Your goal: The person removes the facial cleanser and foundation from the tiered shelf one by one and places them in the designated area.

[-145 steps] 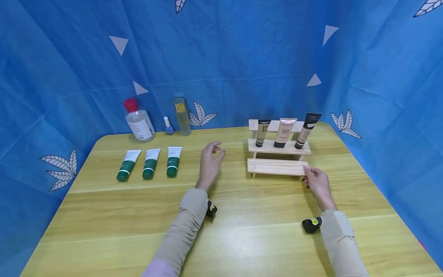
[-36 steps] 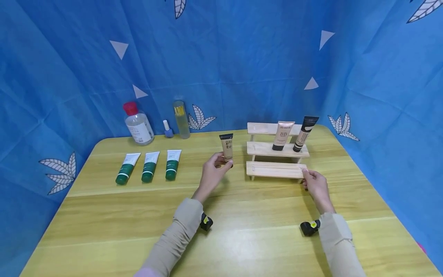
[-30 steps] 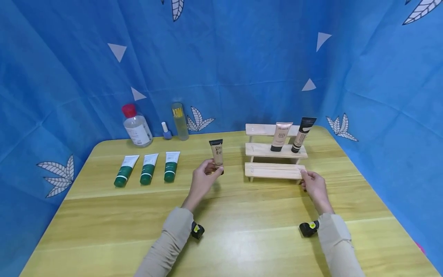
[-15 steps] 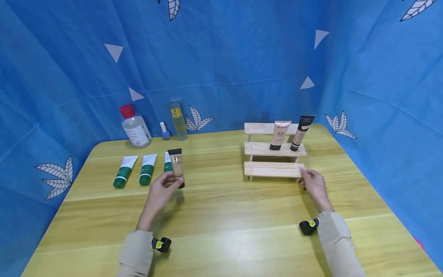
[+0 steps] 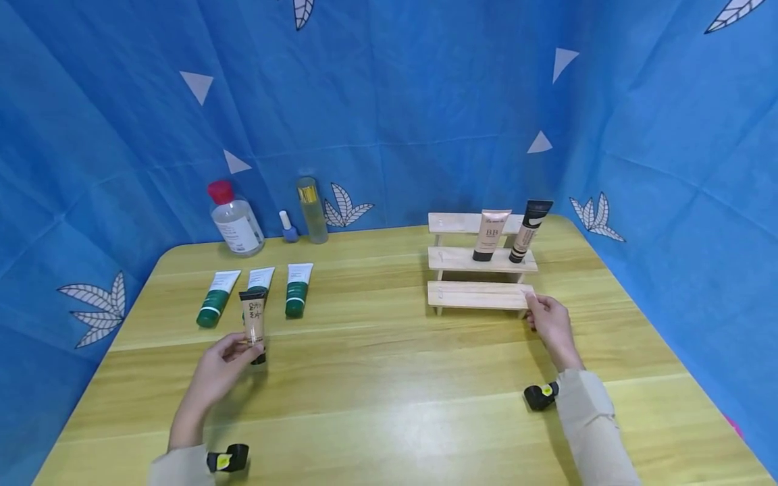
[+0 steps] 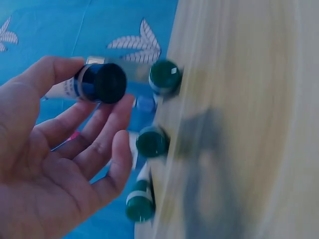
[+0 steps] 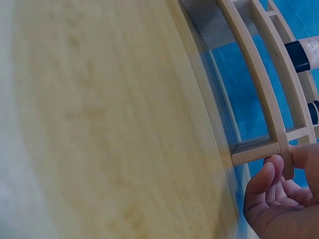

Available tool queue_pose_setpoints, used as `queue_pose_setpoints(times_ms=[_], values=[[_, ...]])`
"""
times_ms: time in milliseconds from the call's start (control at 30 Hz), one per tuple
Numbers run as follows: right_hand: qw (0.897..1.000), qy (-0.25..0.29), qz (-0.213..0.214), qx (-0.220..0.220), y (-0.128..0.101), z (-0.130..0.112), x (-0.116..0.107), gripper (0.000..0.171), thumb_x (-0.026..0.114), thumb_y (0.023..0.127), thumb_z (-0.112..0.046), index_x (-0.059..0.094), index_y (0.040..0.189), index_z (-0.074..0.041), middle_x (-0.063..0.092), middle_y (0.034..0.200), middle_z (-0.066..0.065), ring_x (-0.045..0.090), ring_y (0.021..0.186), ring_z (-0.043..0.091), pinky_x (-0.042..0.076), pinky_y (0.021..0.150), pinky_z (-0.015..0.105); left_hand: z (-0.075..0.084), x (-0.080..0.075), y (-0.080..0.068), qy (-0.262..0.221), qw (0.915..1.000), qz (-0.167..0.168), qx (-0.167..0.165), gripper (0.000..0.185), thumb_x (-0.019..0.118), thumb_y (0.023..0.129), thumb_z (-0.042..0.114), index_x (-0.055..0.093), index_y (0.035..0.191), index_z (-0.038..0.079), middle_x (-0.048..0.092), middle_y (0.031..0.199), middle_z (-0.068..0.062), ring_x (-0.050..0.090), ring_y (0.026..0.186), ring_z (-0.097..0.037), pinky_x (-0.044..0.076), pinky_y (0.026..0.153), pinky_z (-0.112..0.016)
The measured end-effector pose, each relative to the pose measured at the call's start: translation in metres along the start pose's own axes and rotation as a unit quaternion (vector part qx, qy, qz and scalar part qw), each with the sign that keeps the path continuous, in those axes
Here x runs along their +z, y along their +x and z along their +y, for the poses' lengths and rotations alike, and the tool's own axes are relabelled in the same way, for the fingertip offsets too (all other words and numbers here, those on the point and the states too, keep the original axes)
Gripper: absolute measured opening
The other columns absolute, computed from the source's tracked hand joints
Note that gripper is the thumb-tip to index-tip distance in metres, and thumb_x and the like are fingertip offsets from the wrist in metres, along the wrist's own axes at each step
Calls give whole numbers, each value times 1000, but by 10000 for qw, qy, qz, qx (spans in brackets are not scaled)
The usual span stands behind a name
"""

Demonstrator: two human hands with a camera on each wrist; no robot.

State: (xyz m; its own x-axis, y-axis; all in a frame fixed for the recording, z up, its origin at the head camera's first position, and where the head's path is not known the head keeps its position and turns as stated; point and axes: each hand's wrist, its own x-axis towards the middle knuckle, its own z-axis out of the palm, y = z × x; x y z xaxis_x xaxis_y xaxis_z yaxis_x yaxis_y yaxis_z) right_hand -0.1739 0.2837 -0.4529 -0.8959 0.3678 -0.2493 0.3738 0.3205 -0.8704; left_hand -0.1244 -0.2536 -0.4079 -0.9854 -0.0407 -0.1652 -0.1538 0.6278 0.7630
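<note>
My left hand [image 5: 221, 368] pinches a small beige cosmetic tube [image 5: 254, 324] with a black cap, held upright above the table at the left. In the left wrist view its dark cap [image 6: 110, 83] points toward the camera, between thumb and fingers. Behind it lie green-and-white tubes [image 5: 296, 291], the middle one partly hidden by the held tube. My right hand [image 5: 552, 327] pinches the right end of the lowest step of a wooden tiered stand [image 5: 477, 295]. On the stand's middle step, a pink BB tube [image 5: 491, 235] and a black-and-beige tube [image 5: 530, 231] stand on their caps.
Along the back left stand a clear bottle [image 5: 238, 226] with a red cap, a small blue nail polish bottle [image 5: 290, 228] and a tall yellowish bottle [image 5: 313, 214]. A blue curtain [image 5: 389, 101] hangs behind the wooden table [image 5: 389, 391].
The left hand has taken the beige tube from the left of the stand's middle step and carried it leftward and nearer, past the green tubes. The right hand keeps its grip on the stand.
</note>
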Motion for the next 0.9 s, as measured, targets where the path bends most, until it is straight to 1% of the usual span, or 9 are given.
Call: queue_pose_setpoints(times_ms=[133,300,367,533,700,800,900], values=[[10000,-10,-4,-50,0,-1,1,63,37,100,-44,42,136,7,56,92,4,51,71,3,48,62,18,-10,-7,-9,89,9994,-108,-305,52,58,94,31,49,129,-7,59,116,-23,59,96,-22,48,72,-24],[10000,-5,5,-72,-1,-2,1,62,38,100,-43,42,136,8,56,90,4,51,70,3,48,62,18,-21,-13,-16,-6,9983,-216,-539,52,58,95,29,48,129,-9,60,115,-24,59,88,-15,51,69,-27],[10000,-21,23,-84,-1,-2,1,62,38,100,-42,42,135,9,56,90,4,51,70,3,48,62,18,-25,-16,-18,-12,9978,-240,-618,55,57,95,32,47,130,-9,60,115,-24,59,87,-14,52,70,-27],[9999,-34,72,-62,-1,-1,1,61,38,101,-41,42,135,9,57,89,3,51,69,3,48,61,18,-36,-26,-23,176,9958,-262,-859,62,55,95,40,44,132,-9,58,118,-27,60,92,-18,52,71,-28],[10000,-47,39,4,-2,0,2,62,37,101,-42,41,136,9,57,92,4,52,71,3,48,62,18,-47,-37,-28,335,9918,-306,-1192,67,53,95,41,40,134,-12,56,117,-30,58,88,-19,50,67,-29],[10000,-29,-1,32,-2,0,1,63,37,101,-42,40,137,9,56,94,5,51,72,3,49,63,18,-51,-40,-30,413,9895,-386,-1327,69,52,95,43,39,135,-12,54,119,-31,58,88,-20,48,67,-29],[10000,2,-19,50,-2,-1,1,63,37,101,-42,39,138,8,55,94,5,51,73,3,48,64,17,-53,-42,-32,478,9884,-457,-1366,69,51,95,43,40,135,-13,51,122,-34,59,90,-22,48,67,-28]])
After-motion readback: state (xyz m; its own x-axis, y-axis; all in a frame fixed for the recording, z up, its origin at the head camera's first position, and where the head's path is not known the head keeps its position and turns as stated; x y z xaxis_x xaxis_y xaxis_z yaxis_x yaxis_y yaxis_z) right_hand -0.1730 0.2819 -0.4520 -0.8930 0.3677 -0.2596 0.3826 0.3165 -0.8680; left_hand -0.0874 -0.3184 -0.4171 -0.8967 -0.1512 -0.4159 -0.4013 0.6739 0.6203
